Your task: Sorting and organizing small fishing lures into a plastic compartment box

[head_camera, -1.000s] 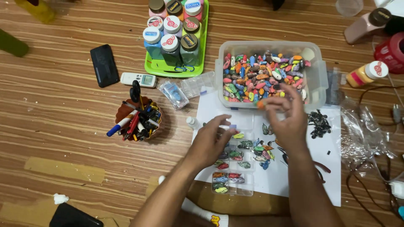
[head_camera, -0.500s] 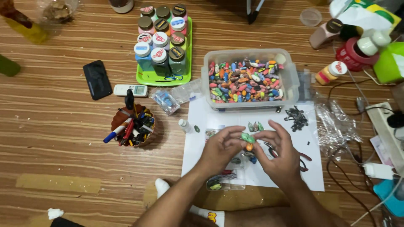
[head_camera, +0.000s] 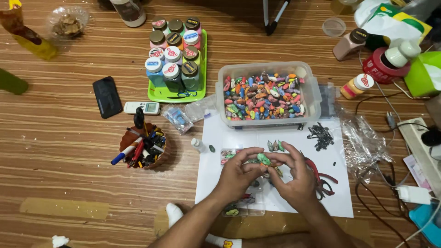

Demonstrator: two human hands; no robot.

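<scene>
Both hands meet over the white sheet of paper lying on the wooden floor toward its near edge. The left hand and the right hand together pinch a small green oval bead, each grip clamped on it from its own side, fingertips touching. Under the hands lies a clear plastic compartment tray with more coloured beads in it; a few loose beads sit just beyond the fingers. Red-handled pliers lie on the paper just right of the right hand, and a heap of small black clips lies farther off. At the paper's far edge stands a clear plastic tub of mixed coloured beads. Left of the paper are a brown cup of pens and markers, a white remote, a black phone and a green tray of paint jars.
</scene>
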